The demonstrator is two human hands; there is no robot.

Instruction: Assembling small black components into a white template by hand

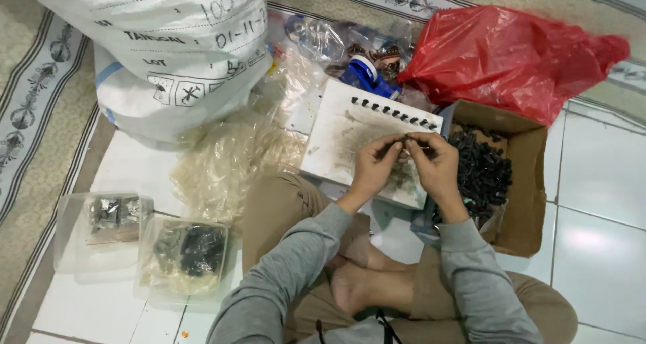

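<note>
Small dark part is sitting pinched between the fingertips of both hands, a little right of the frame's centre, just above a white board. The left hand is curling its fingers inward and pinching the part from the left, while the right hand is pinching it from the right, so the two sets of fingertips are meeting on it. The part is too small to make out its shape.

The board is lying tilted under the hands, and a row of black pieces is standing along its upper edge. To the right, an open cardboard box is holding a heap of black parts, close beside the right hand. A red plastic bag is bulging in the upper right of the frame, just above the box. A large white woven sack is filling the upper left. Between the sack and the board, crumpled clear plastic bags are lying on the floor. At the lower left, two clear plastic containers are sitting side by side: the left container is holding greyish pieces, and the right container is holding dark ones. The person is sitting cross-legged at the bottom centre, wearing grey sleeves, with bare feet showing below the hands.
</note>
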